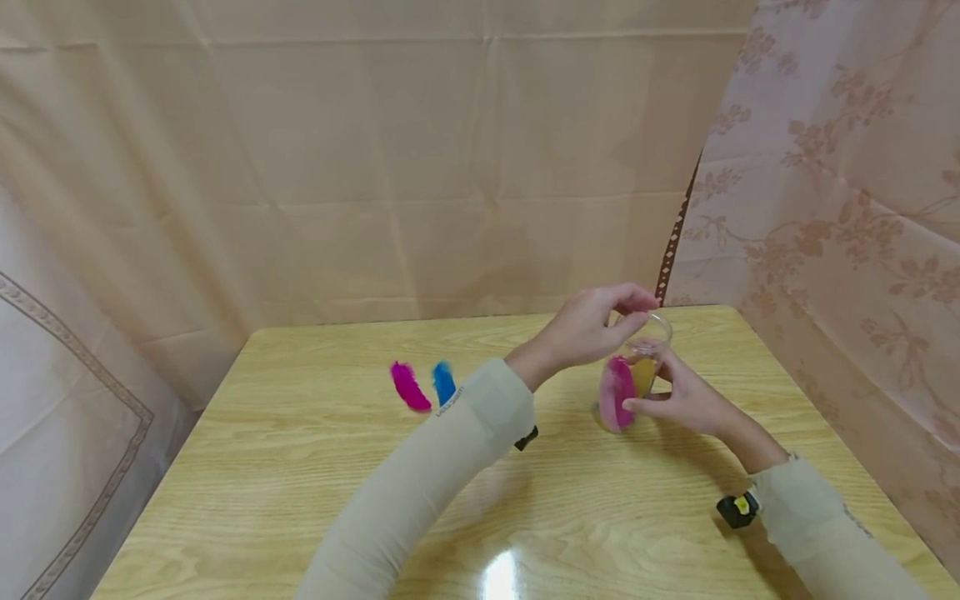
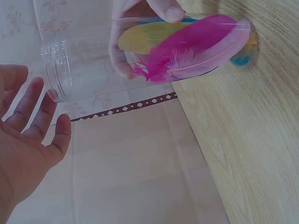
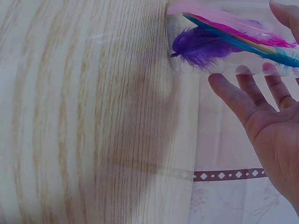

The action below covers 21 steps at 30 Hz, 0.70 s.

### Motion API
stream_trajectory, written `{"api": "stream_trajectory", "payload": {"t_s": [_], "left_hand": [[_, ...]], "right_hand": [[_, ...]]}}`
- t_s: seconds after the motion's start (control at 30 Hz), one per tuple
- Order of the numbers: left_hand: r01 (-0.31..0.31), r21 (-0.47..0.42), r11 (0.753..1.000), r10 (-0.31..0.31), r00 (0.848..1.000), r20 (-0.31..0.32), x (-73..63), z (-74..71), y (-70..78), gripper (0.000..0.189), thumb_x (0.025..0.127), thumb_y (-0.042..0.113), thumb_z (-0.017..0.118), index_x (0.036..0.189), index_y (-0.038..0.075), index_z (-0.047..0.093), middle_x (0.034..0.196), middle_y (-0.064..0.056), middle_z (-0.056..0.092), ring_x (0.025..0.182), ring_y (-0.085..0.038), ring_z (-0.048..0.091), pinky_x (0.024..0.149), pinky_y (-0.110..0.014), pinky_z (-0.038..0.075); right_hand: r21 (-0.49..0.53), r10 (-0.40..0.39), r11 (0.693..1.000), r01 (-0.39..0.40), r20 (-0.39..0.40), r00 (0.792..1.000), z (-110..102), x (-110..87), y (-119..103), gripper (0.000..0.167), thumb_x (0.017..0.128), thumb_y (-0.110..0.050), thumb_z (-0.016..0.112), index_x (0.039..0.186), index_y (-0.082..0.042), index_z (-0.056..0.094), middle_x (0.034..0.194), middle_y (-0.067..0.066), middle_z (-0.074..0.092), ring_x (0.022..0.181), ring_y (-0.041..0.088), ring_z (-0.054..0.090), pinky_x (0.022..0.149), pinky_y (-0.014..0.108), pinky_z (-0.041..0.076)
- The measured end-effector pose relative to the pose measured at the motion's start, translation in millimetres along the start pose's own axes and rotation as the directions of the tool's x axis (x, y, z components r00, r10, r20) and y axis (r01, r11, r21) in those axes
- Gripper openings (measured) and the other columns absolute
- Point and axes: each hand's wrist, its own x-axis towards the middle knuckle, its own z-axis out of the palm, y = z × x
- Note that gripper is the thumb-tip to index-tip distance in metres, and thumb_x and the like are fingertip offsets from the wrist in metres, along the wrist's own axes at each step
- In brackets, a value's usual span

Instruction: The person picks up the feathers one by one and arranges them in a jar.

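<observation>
My right hand (image 1: 693,400) grips a clear jar (image 1: 652,333) around its side, with the thumb and fingers on opposite sides. The jar has a threaded open mouth and stands upright on the table. Inside lie a magenta feather (image 2: 196,42), a pale pink feather (image 2: 210,60), a yellow feather (image 2: 140,38), a purple feather (image 3: 203,48) and a blue feather (image 3: 243,44). At the jar's mouth is my left hand (image 1: 588,325), its fingers loosely bent beside the rim, with nothing seen in them. Its thumb and index finger are partly outside the left wrist view.
On the wooden table (image 1: 300,500), a magenta feather (image 1: 409,387) and a blue feather (image 1: 443,382) lie to the left, the blue one partly behind my left sleeve. A beige curtain (image 1: 450,167) hangs behind the table, and a floral curtain (image 1: 847,208) hangs on the right.
</observation>
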Motion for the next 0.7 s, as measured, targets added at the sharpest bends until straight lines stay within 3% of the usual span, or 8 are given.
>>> {"api": "stream_trajectory", "payload": {"t_s": [0.4, 0.7], "left_hand": [[-0.01, -0.009, 1.0, 0.01, 1.0, -0.005, -1.0, -0.7, 0.3, 0.021, 0.103, 0.011, 0.06, 0.121, 0.004, 0.067, 0.115, -0.004, 0.07, 0.101, -0.005, 0.061, 0.088, -0.014, 0.048], [0.002, -0.061, 0.998, -0.002, 1.0, 0.0, -6.2, -1.2, -0.3, 0.02, 0.102, 0.01, 0.061, 0.12, 0.003, 0.067, 0.119, -0.005, 0.068, 0.097, -0.004, 0.061, 0.079, -0.013, 0.052]], "right_hand": [[-0.004, 0.005, 1.0, -0.005, 0.004, 1.0, -1.4, -0.2, 2.2, 0.08, 0.088, -0.007, 0.08, 0.149, -0.015, 0.03, 0.139, 0.018, 0.043, 0.129, 0.049, 0.042, 0.087, 0.043, 0.058], [-0.021, 0.006, 1.0, -0.006, 0.002, 1.0, -1.1, -0.9, 3.2, 0.079, 0.088, -0.008, 0.08, 0.148, -0.015, 0.03, 0.139, 0.018, 0.045, 0.129, 0.05, 0.042, 0.087, 0.045, 0.058]]}}
